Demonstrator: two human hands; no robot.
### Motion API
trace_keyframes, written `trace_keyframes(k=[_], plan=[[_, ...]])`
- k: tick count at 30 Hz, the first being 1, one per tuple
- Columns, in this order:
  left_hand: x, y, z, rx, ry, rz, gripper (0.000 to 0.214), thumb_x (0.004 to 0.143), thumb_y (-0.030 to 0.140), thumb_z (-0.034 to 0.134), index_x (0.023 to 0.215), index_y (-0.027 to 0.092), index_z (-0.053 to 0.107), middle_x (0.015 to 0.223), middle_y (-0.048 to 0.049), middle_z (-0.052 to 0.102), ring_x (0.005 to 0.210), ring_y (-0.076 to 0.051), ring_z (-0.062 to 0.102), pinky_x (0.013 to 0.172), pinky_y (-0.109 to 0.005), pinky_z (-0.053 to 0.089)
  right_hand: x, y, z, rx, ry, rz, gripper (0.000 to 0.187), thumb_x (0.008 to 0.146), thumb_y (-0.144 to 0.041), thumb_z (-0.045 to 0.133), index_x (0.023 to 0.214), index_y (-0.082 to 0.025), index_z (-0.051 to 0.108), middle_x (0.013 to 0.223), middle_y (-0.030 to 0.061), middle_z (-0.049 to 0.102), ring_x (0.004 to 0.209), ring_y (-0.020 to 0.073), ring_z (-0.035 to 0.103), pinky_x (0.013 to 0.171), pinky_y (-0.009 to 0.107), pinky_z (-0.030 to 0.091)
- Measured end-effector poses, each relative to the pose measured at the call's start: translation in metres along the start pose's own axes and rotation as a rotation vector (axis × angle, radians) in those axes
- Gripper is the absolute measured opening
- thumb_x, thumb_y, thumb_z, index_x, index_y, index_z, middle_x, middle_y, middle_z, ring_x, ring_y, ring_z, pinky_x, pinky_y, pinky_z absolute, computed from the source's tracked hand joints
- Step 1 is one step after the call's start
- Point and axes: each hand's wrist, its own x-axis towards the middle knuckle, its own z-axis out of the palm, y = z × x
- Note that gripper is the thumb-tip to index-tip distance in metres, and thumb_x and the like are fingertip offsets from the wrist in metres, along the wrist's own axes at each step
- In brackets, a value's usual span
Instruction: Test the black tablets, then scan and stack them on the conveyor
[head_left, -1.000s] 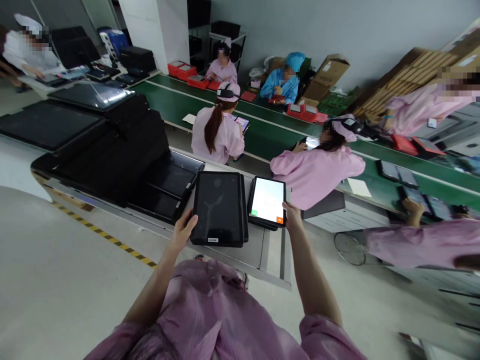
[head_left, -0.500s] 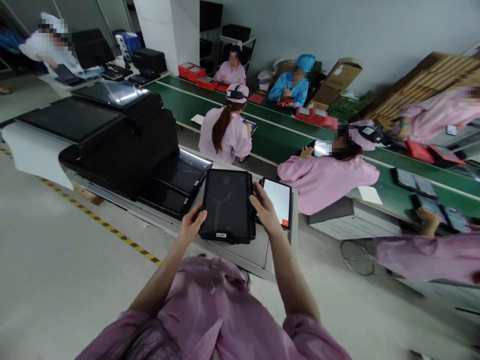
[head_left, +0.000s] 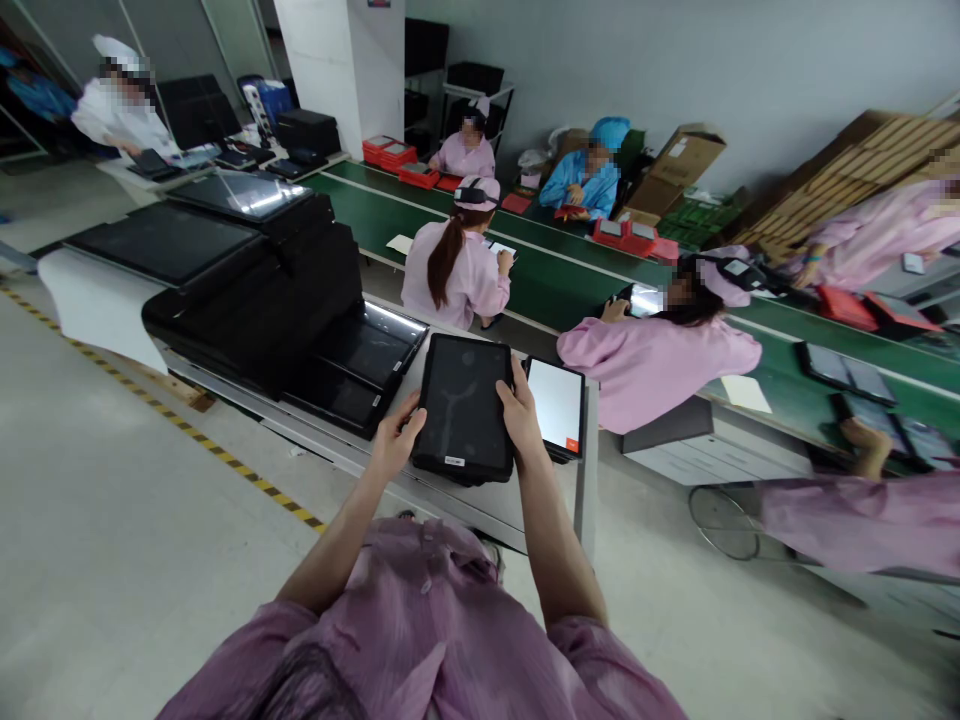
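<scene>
A dark tablet with a black screen is gripped on both sides. My left hand clasps its left lower edge, fingers wrapped round. My right hand clasps its right edge, thumb on the front. The tablet sits just above a grey table. To its right lies a second tablet with a lit white screen, flat on the table and touched by neither hand.
Stacks of black trays and tablets fill the table to the left. Beyond it, several people in pink coats sit along a green conveyor. Cardboard boxes stand at the back wall. Yellow-black floor tape runs at left.
My right hand left the lit tablet and took hold of the dark tablet's right edge. The dark tablet, held by both hands, has tilted slightly. The view shifted a little.
</scene>
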Motion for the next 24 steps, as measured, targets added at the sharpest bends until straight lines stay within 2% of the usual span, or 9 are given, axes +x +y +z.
trace_keyframes(k=[5, 10, 13, 17, 21, 24], plan=[[-0.001, 0.004, 0.004, -0.012, 0.030, -0.035, 0.067, 0.096, 0.066, 0.076, 0.143, 0.018, 0.081, 0.150, -0.0117, 0.077, 0.146, -0.037, 0.068, 0.126, -0.048, 0.053, -0.005, -0.014, 0.005, 0.063, 0.040, 0.054, 0.087, 0.095, -0.057, 0.075, 0.174, -0.033, 0.046, 0.174, 0.0010, 0.054, 0.160, 0.0297, 0.053, 0.136, 0.051, 0.043], [-0.005, 0.008, 0.007, -0.054, 0.041, -0.091, 0.072, 0.091, 0.070, 0.079, 0.140, 0.018, 0.083, 0.143, -0.0115, 0.081, 0.141, -0.039, 0.071, 0.119, -0.048, 0.059, -0.007, -0.021, 0.007, 0.113, 0.032, 0.073, 0.090, 0.092, -0.060, 0.076, 0.174, -0.035, 0.047, 0.170, 0.0012, 0.060, 0.153, 0.0318, 0.060, 0.133, 0.054, 0.047], [-0.007, 0.008, 0.009, -0.076, 0.076, -0.087, 0.070, 0.089, 0.070, 0.081, 0.137, 0.019, 0.084, 0.142, -0.0115, 0.081, 0.141, -0.038, 0.071, 0.120, -0.048, 0.058, -0.016, -0.020, 0.006, 0.155, 0.024, 0.074, 0.089, 0.094, -0.062, 0.076, 0.174, -0.036, 0.046, 0.170, 0.0002, 0.059, 0.158, 0.0303, 0.057, 0.135, 0.052, 0.045], [-0.008, 0.002, 0.011, -0.075, 0.179, -0.039, 0.065, 0.089, 0.066, 0.084, 0.137, 0.021, 0.084, 0.150, -0.0105, 0.077, 0.147, -0.037, 0.067, 0.125, -0.047, 0.054, -0.040, -0.012, 0.004, 0.171, 0.058, 0.101, 0.091, 0.093, -0.069, 0.076, 0.172, -0.033, 0.049, 0.174, 0.0011, 0.055, 0.165, 0.0310, 0.048, 0.141, 0.053, 0.036], [-0.003, -0.002, 0.013, -0.066, 0.195, -0.041, 0.056, 0.088, 0.062, 0.086, 0.125, 0.021, 0.088, 0.144, -0.0112, 0.080, 0.144, -0.037, 0.069, 0.124, -0.047, 0.055, -0.068, -0.009, 0.001, 0.122, 0.064, 0.087, 0.087, 0.096, -0.073, 0.072, 0.171, -0.034, 0.051, 0.178, -0.0012, 0.049, 0.171, 0.0295, 0.037, 0.143, 0.051, 0.030], [-0.001, -0.001, 0.016, -0.091, 0.218, -0.067, 0.055, 0.086, 0.061, 0.087, 0.122, 0.020, 0.089, 0.143, -0.0126, 0.081, 0.141, -0.037, 0.071, 0.124, -0.050, 0.055, -0.083, -0.011, 0.001, 0.067, 0.055, 0.086, 0.082, 0.100, -0.073, 0.068, 0.172, -0.038, 0.049, 0.180, -0.0044, 0.046, 0.172, 0.0273, 0.034, 0.144, 0.051, 0.028]])
